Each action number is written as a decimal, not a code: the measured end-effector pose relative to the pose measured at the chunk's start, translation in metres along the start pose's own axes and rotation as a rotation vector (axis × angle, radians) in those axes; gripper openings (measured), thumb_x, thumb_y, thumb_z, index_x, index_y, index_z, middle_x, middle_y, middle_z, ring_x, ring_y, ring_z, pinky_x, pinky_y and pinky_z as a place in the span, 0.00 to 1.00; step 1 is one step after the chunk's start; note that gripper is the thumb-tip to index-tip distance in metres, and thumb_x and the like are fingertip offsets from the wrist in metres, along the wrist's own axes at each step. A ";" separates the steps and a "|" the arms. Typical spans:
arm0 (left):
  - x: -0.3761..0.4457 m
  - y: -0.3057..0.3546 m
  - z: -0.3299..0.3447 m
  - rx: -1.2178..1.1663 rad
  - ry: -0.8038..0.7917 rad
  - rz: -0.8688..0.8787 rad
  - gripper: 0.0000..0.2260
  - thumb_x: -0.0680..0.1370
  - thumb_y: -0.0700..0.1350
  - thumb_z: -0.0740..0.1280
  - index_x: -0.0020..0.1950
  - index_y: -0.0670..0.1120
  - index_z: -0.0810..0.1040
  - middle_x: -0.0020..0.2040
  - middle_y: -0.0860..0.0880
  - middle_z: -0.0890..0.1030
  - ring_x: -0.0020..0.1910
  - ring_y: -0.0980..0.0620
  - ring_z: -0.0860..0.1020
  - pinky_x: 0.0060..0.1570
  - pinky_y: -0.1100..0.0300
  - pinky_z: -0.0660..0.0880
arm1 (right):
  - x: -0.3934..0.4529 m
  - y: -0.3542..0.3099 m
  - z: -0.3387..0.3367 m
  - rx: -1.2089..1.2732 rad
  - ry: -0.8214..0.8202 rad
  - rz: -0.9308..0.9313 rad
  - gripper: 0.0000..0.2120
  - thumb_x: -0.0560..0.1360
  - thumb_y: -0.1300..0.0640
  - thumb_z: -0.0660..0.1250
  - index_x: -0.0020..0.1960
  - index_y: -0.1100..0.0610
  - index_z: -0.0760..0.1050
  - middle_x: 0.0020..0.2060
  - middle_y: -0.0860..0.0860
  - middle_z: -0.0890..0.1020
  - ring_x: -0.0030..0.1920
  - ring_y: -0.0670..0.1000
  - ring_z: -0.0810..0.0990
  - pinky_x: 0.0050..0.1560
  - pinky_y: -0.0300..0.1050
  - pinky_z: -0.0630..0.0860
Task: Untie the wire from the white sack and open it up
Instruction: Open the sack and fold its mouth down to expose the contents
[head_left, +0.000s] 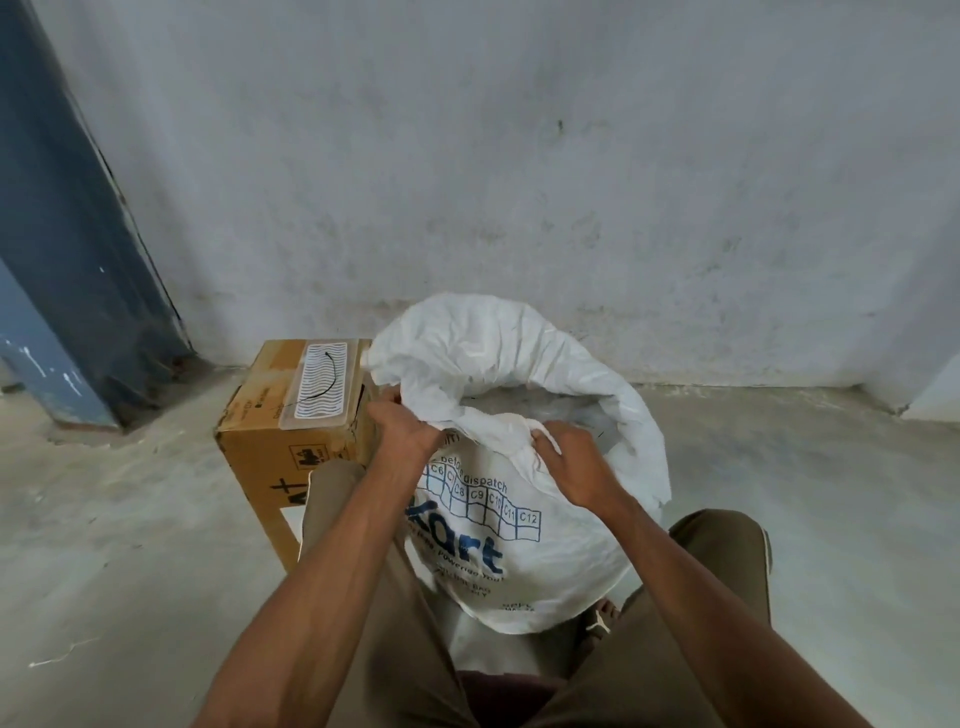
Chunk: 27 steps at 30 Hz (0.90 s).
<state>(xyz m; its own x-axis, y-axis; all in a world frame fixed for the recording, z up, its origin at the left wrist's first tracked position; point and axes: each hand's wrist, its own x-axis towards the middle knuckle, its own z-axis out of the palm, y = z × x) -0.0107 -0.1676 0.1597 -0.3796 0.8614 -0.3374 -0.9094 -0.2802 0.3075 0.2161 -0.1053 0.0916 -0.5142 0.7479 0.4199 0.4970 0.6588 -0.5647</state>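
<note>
A white sack (524, 561) with blue print stands on the floor between my knees. Its mouth gapes wide, the rim folded outward, and a dim grey inside shows. My left hand (402, 428) grips the near-left part of the rim. My right hand (569, 462) clutches a bunch of the near rim, right of centre. A thin black wire (326, 376) lies curved on a clear plastic tray on the cardboard box, apart from the sack.
A brown cardboard box (270, 457) stands just left of the sack, topped by a clear tray (324, 384) with a wavy pattern. A grey wall (519, 156) rises behind. A blue door frame (67, 260) is at the far left. Bare concrete floor (831, 493) lies around.
</note>
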 end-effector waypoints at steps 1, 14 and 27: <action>-0.004 0.002 -0.003 0.053 0.007 -0.026 0.26 0.72 0.46 0.63 0.71 0.42 0.76 0.70 0.37 0.76 0.70 0.34 0.72 0.72 0.37 0.66 | -0.001 -0.001 0.001 -0.009 0.003 0.013 0.14 0.85 0.52 0.57 0.40 0.51 0.70 0.34 0.46 0.76 0.35 0.48 0.75 0.38 0.47 0.69; -0.020 -0.021 -0.041 1.340 0.156 0.416 0.17 0.77 0.59 0.71 0.52 0.46 0.75 0.45 0.54 0.80 0.40 0.55 0.78 0.42 0.59 0.77 | 0.006 -0.005 0.002 -0.126 -0.002 0.047 0.24 0.83 0.38 0.48 0.48 0.53 0.76 0.42 0.50 0.81 0.43 0.51 0.79 0.44 0.49 0.75; -0.008 -0.022 -0.023 0.216 0.115 -0.156 0.22 0.83 0.51 0.51 0.69 0.40 0.74 0.70 0.38 0.74 0.70 0.36 0.72 0.72 0.38 0.65 | 0.024 -0.072 0.007 -0.691 -0.020 -0.273 0.28 0.65 0.48 0.75 0.63 0.53 0.75 0.53 0.52 0.80 0.43 0.56 0.83 0.35 0.47 0.76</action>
<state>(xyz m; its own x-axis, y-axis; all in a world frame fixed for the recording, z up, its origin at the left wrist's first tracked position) 0.0080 -0.1777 0.1356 -0.2655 0.8302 -0.4902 -0.9059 -0.0407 0.4216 0.1633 -0.1350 0.1374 -0.6918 0.5525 0.4649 0.6727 0.7271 0.1370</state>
